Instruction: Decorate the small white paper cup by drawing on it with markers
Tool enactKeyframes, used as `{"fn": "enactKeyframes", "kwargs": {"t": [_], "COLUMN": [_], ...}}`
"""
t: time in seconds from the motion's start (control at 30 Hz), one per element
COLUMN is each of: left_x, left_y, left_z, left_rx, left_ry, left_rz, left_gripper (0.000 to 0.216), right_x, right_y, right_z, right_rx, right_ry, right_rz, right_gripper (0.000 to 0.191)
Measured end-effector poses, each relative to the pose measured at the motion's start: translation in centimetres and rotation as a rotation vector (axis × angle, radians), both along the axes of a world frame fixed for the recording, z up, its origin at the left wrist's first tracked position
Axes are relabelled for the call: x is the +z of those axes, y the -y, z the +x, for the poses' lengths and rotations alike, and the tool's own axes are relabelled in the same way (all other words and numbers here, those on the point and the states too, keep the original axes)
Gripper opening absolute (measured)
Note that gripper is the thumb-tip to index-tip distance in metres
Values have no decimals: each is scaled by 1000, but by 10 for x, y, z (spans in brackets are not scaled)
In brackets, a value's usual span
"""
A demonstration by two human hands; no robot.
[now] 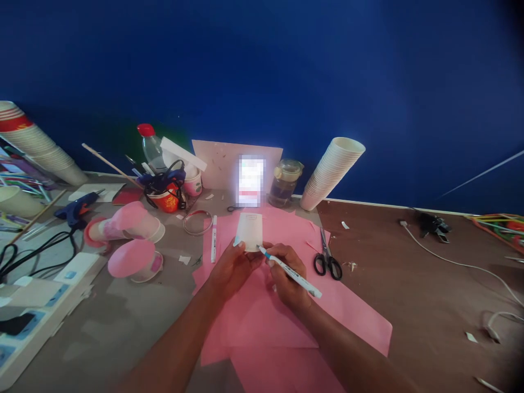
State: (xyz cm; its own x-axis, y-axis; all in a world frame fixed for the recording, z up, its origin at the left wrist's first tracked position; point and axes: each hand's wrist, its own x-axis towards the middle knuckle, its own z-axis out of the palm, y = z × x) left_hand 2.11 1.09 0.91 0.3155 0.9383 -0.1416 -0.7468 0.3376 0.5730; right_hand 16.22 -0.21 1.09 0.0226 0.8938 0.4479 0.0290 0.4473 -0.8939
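Note:
Over pink paper sheets (266, 327), my left hand (234, 268) grips a white piece that looks like a paper cup (249, 232), with small faint print near its far end and a bluish mark at its left edge. My right hand (290, 273) is closed around a white marker (301, 281) with a blue band, held like a pen. Its dark nib is at the cup's near right edge; whether it touches I cannot tell. A second white marker (213, 240) lies left of my hands. Black-handled scissors (326, 259) rest to the right.
A blurred bright screen (250, 180) stands ahead, beside a lidded jar (285, 183) and a leaning cup stack (333, 172). At left are pink-and-white cup pieces (135, 262), a glue gun (77, 210) and a power strip (45, 311). A white cable (462, 262) crosses the right side.

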Motion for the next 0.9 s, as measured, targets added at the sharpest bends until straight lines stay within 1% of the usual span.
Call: {"fn": "enactKeyframes", "kwargs": {"t": [0.2, 0.33, 0.53, 0.6, 0.7, 0.8, 0.9], "left_x": [-1, -1, -3, -4, -5, -5, -4], "left_y": [0, 0, -1, -1, -1, -1, -2], "left_z": [0, -1, -1, -1, -1, -1, -1], "left_rx": [2, 7, -13, 0, 10, 14, 24], "left_ry": [-11, -19, -6, 14, 51, 56, 42], "left_rz": [11, -1, -2, -14, -7, -16, -50], "left_gripper": [26, 22, 24, 20, 17, 18, 16], "right_x": [0, 0, -5, -6, -4, 0, 3], "right_y": [0, -1, -2, -1, 0, 0, -1], "right_z": [1, 4, 4, 2, -1, -1, 0], "right_rx": [14, 49, 57, 50, 30, 16, 82], "right_ry": [4, 19, -143, -164, -188, -138, -39], "right_rz": [-1, -27, -90, -104, -116, -83, 19], "right_gripper": [15, 13, 6, 8, 17, 18, 12]}}
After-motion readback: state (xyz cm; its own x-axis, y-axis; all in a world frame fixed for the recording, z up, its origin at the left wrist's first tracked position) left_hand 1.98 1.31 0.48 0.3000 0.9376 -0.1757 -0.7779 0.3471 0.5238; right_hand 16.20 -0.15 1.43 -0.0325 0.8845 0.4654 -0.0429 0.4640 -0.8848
